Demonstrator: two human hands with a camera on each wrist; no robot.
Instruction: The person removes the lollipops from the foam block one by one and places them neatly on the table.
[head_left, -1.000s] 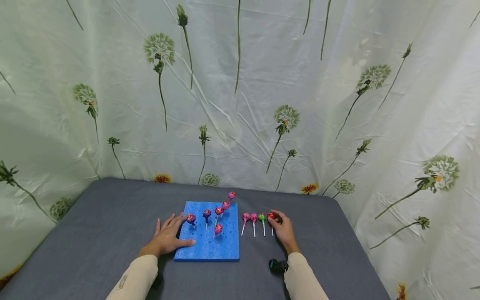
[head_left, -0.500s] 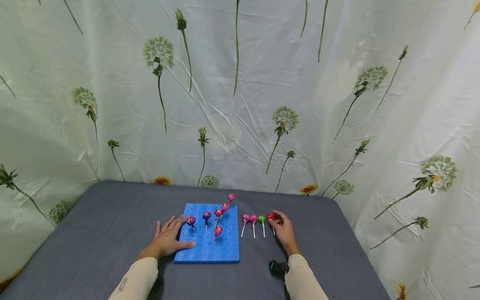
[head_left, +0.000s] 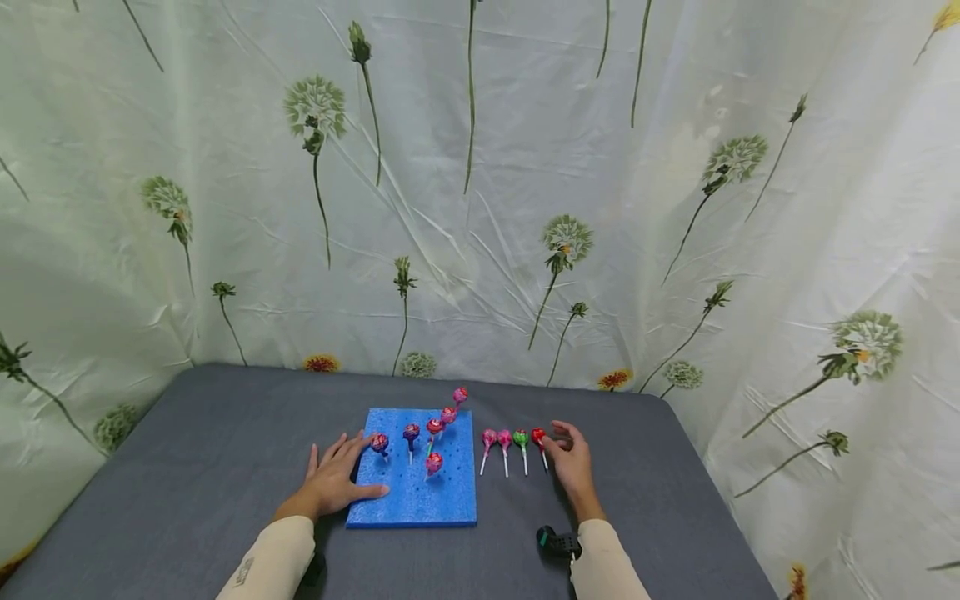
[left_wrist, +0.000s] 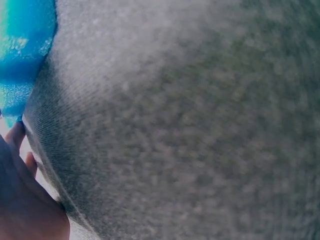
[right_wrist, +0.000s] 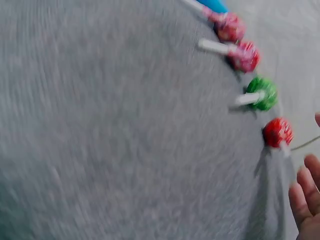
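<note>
My left hand [head_left: 330,483] rests with spread fingers on the left edge of a blue foam board [head_left: 420,510]; in the left wrist view the hand shows at the lower left, near the board [left_wrist: 22,55]. Several wrapped lollipops, such as a purple one [head_left: 411,432] and a pink-red one [head_left: 434,463], stand in the board on their sticks. To its right lie two pink lollipops [head_left: 505,437], a green lollipop [head_left: 521,437] and a red lollipop [head_left: 537,435] in a row. Just right of the red lollipop [right_wrist: 278,132] is my right hand [head_left: 573,471], fingers loose, holding nothing.
A dark grey cloth [head_left: 645,517] covers the table. Behind it hangs a pale curtain [head_left: 480,208] printed with dandelions. A black wrist camera [head_left: 557,542] sits by the right sleeve.
My right hand has drawn slightly right, off the red lollipop, whose head now shows more fully and whose stick slants a little. My left hand stays on the board.
</note>
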